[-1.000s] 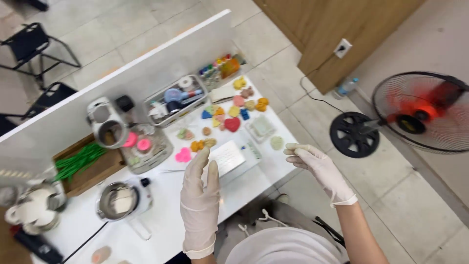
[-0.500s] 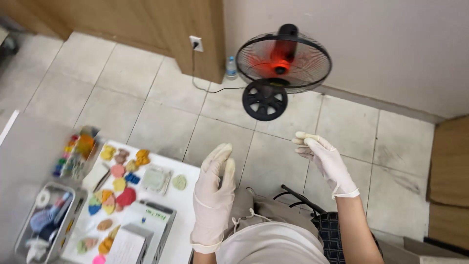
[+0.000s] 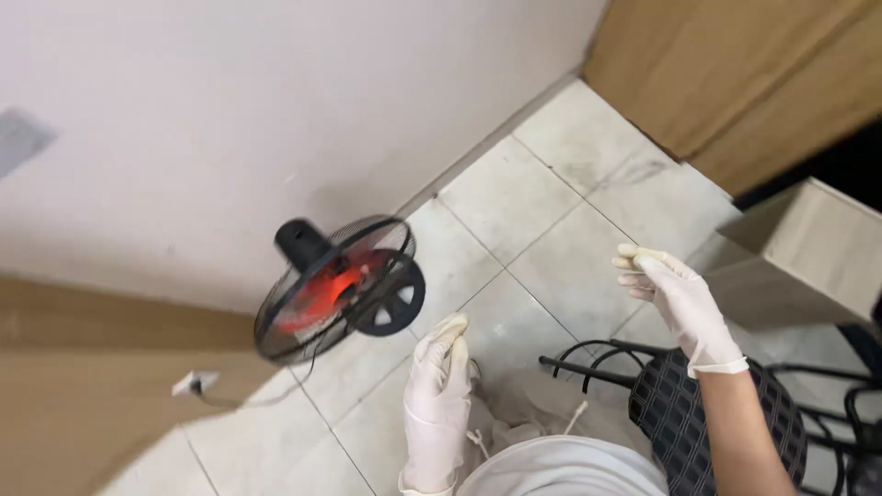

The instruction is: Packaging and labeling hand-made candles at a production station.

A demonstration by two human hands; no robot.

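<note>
Both my hands wear pale disposable gloves and are raised over a tiled floor [image 3: 542, 230]. My left hand [image 3: 439, 404] is low in the middle, fingers straight and close together, edge-on to the camera, with nothing in it. My right hand [image 3: 675, 298] is higher, to the right, its fingers curled in towards the thumb. I make out no object in it. The two hands are apart and touch nothing. My light-coloured clothing [image 3: 560, 464] fills the bottom edge.
A black floor fan [image 3: 335, 289] with a red centre stands by the white wall [image 3: 276, 110]. A wall socket [image 3: 195, 384] with a cord sits on a wooden panel. A black-framed chair with a checkered cushion [image 3: 707, 413] is under my right arm. A beige box [image 3: 808, 257] stands at right.
My view has swung away from the white table with its coloured pieces, now out of sight, to the floor, fan and wall. Both gloved hands stay raised, still apart.
</note>
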